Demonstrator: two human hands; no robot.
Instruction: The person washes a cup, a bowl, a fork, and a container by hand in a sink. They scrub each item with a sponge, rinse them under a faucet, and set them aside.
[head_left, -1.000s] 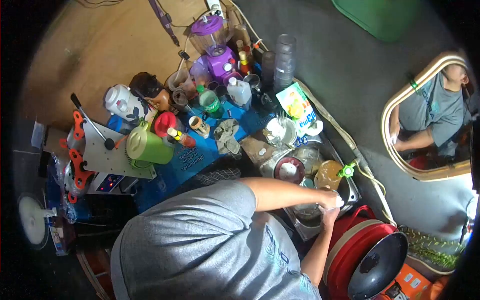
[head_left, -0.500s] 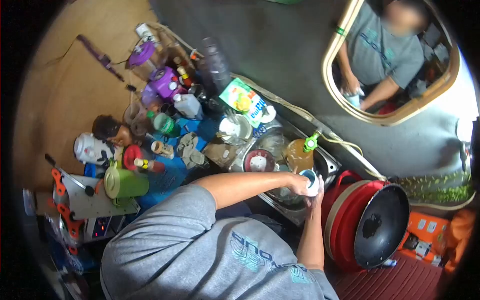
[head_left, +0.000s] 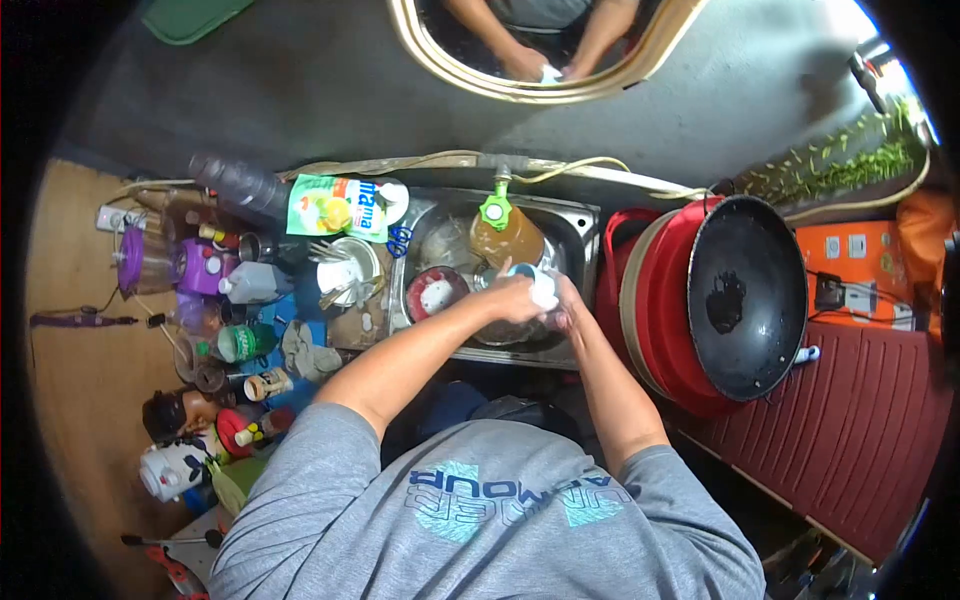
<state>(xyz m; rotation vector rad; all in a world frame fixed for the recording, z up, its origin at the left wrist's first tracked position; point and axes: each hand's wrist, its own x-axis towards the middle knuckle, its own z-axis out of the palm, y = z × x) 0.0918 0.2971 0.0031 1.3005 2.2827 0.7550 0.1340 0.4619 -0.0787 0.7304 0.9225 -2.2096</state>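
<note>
Over the silver rectangular metal sink [head_left: 540, 358], the left hand [head_left: 510, 300] is curled around a small white-and-blue cup-like vessel [head_left: 543, 291]; the right hand [head_left: 567, 303] meets its side, finger closure hidden. Wetness could make the vessel slip and strike the red round bowl [head_left: 432, 273] nearby. The green plastic tap handle [head_left: 494, 211] limits room beyond, the large red tub [head_left: 667, 300] rightward; clearest space seems between the forearms [head_left: 428, 345].

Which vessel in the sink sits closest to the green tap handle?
The orange-brown container, right by the green tap handle; the dark red bowl sits farther left, with white inside.
</note>
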